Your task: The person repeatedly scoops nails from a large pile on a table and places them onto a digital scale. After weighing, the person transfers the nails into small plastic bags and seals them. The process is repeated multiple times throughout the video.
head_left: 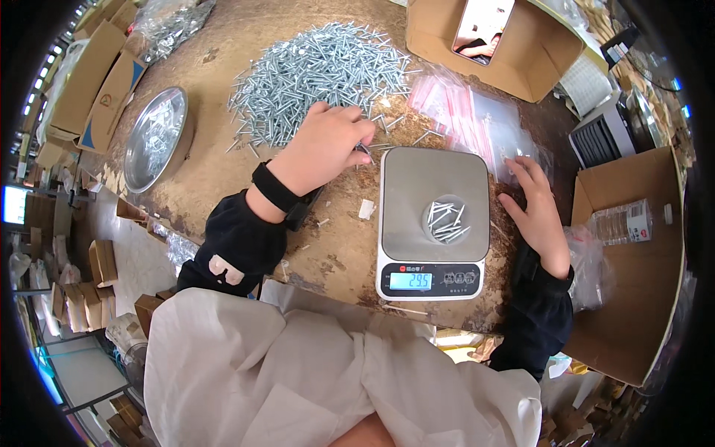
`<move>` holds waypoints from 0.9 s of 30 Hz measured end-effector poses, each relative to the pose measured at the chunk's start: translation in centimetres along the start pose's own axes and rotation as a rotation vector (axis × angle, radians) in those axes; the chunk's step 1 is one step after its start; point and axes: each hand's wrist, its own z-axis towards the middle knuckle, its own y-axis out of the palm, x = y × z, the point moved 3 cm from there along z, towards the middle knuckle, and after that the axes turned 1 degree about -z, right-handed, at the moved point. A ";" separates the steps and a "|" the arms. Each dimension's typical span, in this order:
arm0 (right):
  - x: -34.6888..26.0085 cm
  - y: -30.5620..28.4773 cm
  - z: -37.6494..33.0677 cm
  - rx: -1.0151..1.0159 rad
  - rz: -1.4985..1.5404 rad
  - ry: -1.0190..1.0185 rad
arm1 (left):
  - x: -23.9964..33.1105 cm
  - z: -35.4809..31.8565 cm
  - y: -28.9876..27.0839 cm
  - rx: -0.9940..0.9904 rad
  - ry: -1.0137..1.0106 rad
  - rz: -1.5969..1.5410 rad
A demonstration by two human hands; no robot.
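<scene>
Left hand (pixel 324 145): at near edge of the screw pile (pixel 320 71), fingers curled down, tips pinching at loose screws just by the scale's top-left corner; black sleeve + black wristband.
Right hand (pixel 536 212): open, lying flat, palm down on desk just right of the scale, fingertips touching the clear bags (pixel 477 123); grips nothing.
Scale (pixel 433 216): flat digital type, steel platform, lit display at front edge; sits btwn the two hands.
Cup on scale (pixel 445 220): small round clear dish w/ a few screws inside, right of platform centre.
Screw pile: big heap of silver screws, spread across desk beyond left hand, well back from scale.
Clear bags: stack of small zip bags w/ red strips, behind scale, to its right.
Desk (pixel 223 186): worn brown top, debris + stray screws scattered.
Metal bowl (pixel 155 138): far left on desk, some screws in it.
Cardboard boxes: open one (pixel 495 45) behind bags; another (pixel 633 268) at right holding a water bottle (pixel 622 222).
Lap: white cloth (pixel 313 380) in foreground.
</scene>
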 end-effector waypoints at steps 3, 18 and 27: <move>0.0 0.0 0.0 -0.002 -0.002 -0.008 | -0.1 -0.1 0.3 0.026 0.020 0.015; -0.1 0.0 -0.2 -0.006 -0.015 -0.004 | 0.5 0.4 -0.4 0.200 0.127 0.128; -0.5 0.0 -0.1 -0.026 -0.038 -0.011 | 8.1 0.7 -3.1 0.221 0.265 -0.366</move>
